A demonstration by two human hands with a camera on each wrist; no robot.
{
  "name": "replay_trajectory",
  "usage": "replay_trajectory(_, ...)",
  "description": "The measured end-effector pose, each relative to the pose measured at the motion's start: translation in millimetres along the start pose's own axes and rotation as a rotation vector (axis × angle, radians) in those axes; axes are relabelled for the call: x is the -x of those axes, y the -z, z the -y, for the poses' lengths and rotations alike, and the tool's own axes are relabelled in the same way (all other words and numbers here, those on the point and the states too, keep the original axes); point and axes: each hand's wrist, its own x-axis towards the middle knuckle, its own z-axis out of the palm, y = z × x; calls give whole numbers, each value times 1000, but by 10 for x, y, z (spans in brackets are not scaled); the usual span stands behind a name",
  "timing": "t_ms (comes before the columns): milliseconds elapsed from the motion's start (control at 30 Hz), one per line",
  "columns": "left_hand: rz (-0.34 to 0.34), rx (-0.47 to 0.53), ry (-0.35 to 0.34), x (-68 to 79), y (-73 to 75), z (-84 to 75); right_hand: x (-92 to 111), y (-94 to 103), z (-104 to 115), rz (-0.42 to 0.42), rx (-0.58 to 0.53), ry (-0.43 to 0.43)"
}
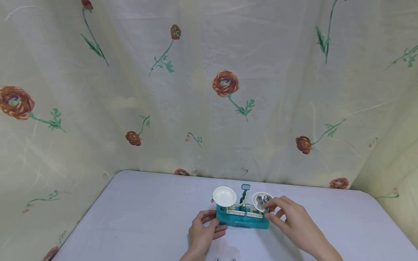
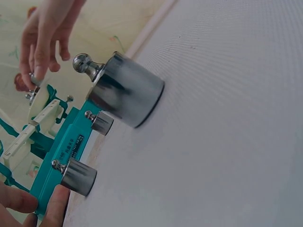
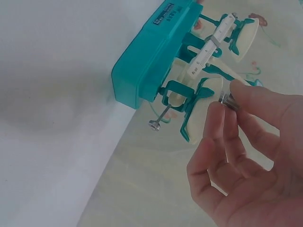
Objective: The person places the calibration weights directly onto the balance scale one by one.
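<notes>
A teal balance scale (image 1: 243, 221) with two white pans stands on the table. My left hand (image 1: 203, 232) holds the left end of its base, thumb and fingers about the corner. The left pan (image 1: 224, 196) is bare. Several small metal weights (image 1: 260, 199) sit in the right pan (image 1: 255, 205). At that pan, my right hand (image 1: 292, 221) pinches a small silver weight (image 3: 230, 101) between thumb and fingertips. Whether this weight touches the pan is hard to tell. In the left wrist view, the left fingers (image 2: 56, 205) touch the teal base.
Three knobbed metal weights stand in front of the scale: a large weight (image 2: 130, 92), a small weight (image 2: 103, 124) and a medium weight (image 2: 80, 178). A flowered curtain (image 1: 183, 108) hangs behind the pale table (image 1: 147, 210). An adjusting screw (image 3: 154, 125) sticks out at one beam end.
</notes>
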Motion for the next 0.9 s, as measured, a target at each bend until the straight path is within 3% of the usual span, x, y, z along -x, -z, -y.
replay_trajectory(433, 10, -15, -21, -1, 11, 21, -65, -19, 20, -10, -11, -80)
replay_trajectory(900, 4, -22, -13, 3, 9, 17, -86, -39, 20, -14, 2, -108)
